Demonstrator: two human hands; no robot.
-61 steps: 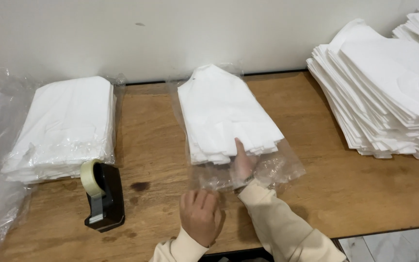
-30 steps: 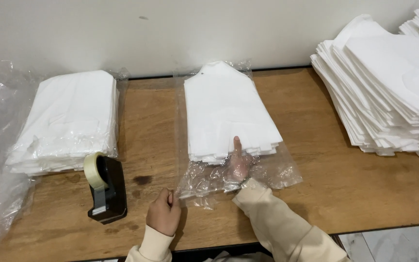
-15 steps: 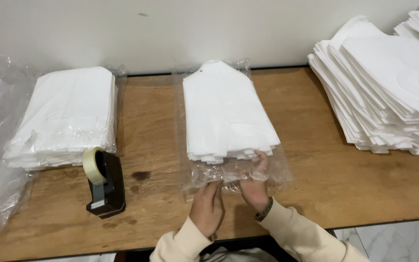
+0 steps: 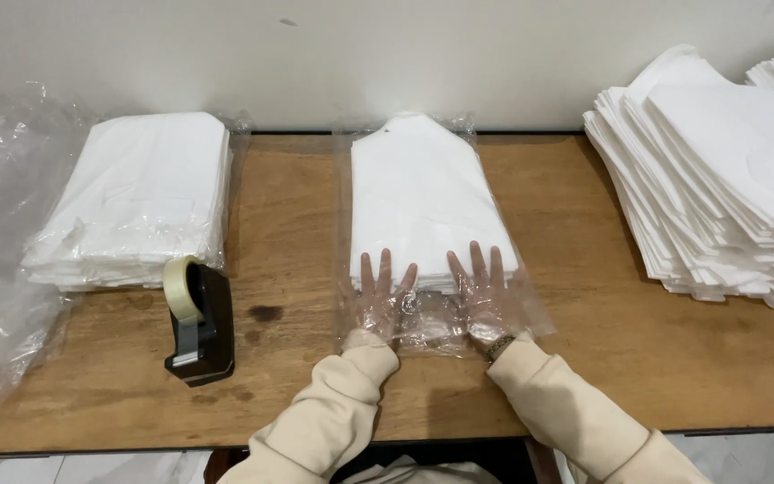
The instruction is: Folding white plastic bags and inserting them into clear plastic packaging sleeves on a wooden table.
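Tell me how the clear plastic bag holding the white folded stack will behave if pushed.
The clear plastic bag looks glossy, so it would probably slide easily on the wooden table. Its crinkled empty end under the left hand and right hand seems floppy and likely bunches up.

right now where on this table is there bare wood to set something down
Bare wood lies between the bagged stack under both hands and the loose white pile at the right, and along the front edge right of the right sleeve. A narrower strip runs between the tape dispenser and the bagged stack. The left end is crowded with plastic.
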